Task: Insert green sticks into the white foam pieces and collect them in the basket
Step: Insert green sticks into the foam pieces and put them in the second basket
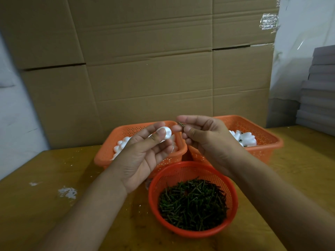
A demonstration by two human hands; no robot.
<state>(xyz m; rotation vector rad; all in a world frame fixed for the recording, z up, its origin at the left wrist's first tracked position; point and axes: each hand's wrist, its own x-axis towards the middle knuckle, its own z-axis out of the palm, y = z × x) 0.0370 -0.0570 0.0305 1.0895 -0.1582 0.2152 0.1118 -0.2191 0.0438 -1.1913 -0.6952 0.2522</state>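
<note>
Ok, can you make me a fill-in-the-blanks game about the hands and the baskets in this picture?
1. The left hand pinches a white ____ piece.
2. The right hand pinches a thin ____ stick.
3. The loose sticks lie in the ____ red plastic basket, nearest the person.
4. The two rectangular orange plastic baskets stand on a ____ table.

Missing words: foam; green; round; wooden

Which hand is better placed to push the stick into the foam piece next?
Probably the right hand: it already pinches a green stick whose end nearly meets the white foam piece, which the left hand holds.
</note>
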